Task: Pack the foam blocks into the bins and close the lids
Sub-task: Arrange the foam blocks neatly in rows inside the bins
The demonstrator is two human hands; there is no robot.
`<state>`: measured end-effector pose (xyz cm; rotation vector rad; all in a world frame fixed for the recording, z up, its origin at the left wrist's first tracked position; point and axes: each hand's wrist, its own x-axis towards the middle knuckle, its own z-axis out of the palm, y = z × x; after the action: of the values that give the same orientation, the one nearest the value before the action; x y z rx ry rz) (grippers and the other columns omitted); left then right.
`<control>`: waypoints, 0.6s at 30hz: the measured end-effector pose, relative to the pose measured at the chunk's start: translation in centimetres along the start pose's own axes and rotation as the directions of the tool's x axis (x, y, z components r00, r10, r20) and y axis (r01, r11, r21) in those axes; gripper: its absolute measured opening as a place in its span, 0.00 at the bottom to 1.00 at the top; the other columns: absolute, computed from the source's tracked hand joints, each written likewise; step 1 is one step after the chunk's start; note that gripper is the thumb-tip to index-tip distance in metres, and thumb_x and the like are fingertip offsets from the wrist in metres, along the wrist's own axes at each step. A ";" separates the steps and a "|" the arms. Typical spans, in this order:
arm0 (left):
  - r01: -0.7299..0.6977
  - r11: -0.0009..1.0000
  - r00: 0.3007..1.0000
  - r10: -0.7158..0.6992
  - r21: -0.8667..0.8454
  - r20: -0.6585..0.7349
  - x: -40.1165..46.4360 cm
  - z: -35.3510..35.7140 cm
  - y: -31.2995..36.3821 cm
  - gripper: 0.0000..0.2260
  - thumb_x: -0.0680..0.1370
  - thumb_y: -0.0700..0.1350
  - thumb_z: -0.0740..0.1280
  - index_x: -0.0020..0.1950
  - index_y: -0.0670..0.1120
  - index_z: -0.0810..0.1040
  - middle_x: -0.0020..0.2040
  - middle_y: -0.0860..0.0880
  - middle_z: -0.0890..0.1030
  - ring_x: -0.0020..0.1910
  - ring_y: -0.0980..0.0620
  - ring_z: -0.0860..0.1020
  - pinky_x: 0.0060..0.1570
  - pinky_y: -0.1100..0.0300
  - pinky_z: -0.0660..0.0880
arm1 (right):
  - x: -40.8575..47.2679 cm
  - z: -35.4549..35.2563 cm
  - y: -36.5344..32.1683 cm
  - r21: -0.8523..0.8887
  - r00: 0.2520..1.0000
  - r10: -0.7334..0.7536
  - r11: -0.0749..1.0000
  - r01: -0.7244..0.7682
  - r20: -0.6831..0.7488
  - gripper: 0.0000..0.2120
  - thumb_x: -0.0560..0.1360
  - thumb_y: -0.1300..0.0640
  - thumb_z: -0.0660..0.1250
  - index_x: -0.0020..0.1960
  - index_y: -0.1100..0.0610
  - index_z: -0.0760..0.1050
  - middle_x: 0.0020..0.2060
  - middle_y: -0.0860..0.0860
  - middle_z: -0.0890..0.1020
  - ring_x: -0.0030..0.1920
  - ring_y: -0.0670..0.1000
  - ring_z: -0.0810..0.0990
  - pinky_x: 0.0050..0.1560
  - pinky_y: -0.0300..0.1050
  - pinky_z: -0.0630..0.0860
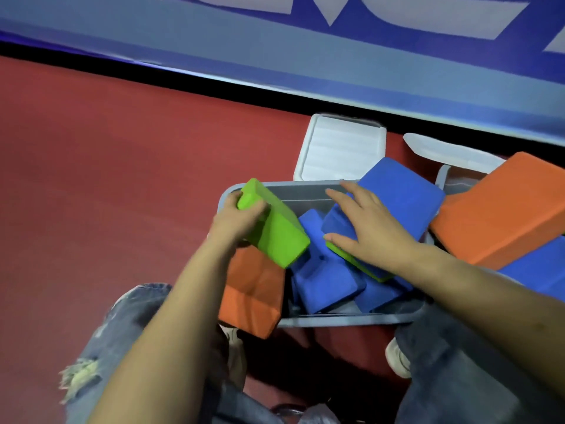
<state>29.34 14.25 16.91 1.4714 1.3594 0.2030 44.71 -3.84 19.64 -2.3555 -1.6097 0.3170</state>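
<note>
foam blocks are being handled over an open grey bin [345,319] on a red floor [107,179].
a green block [275,224] is gripped at its end by the left hand [235,218], fingers curled round it, above an orange block [253,289]; the right hand [370,231] is laid flat, fingers spread, on a blue block [403,197] tilted over the bin; beyond the hands a white lid [339,148] is seen open.

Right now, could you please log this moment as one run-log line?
left hand: grips green block over grey bin | right hand: flat on blue block | lid: open
</note>
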 end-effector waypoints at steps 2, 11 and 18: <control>-0.001 0.998 0.999 0.003 -0.067 0.038 0.3 -1.8 1.4 0.22 0.72 0.56 0.68 0.65 0.56 0.70 0.56 0.47 0.76 0.49 0.46 0.78 0.39 0.52 0.81 | 1.1 0.7 -1.6 0.078 0.993 -0.119 0.990 0.119 0.005 0.44 0.68 0.40 0.71 0.76 0.55 0.55 0.74 0.59 0.59 0.73 0.59 0.60 0.72 0.56 0.61; 0.000 0.953 0.991 0.040 -0.302 0.126 -0.5 -2.5 2.0 0.19 0.77 0.56 0.64 0.64 0.50 0.67 0.47 0.48 0.75 0.39 0.49 0.77 0.37 0.56 0.77 | 5.5 4.3 -5.7 -0.091 0.991 -0.134 0.987 0.134 -0.002 0.50 0.65 0.45 0.72 0.77 0.44 0.43 0.73 0.55 0.60 0.70 0.59 0.64 0.66 0.55 0.68; 0.146 0.883 0.981 -0.189 0.447 0.053 -0.3 -6.1 -6.8 0.44 0.71 0.69 0.64 0.78 0.48 0.51 0.74 0.41 0.64 0.69 0.40 0.68 0.66 0.45 0.68 | 5.8 1.9 -3.5 0.305 0.972 0.072 0.952 -0.001 -0.224 0.47 0.66 0.50 0.74 0.77 0.49 0.50 0.66 0.52 0.67 0.65 0.49 0.67 0.55 0.32 0.61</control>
<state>20.67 15.91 14.47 1.6958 1.5094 -0.3071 43.12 3.00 18.90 -2.1027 -1.3072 0.2623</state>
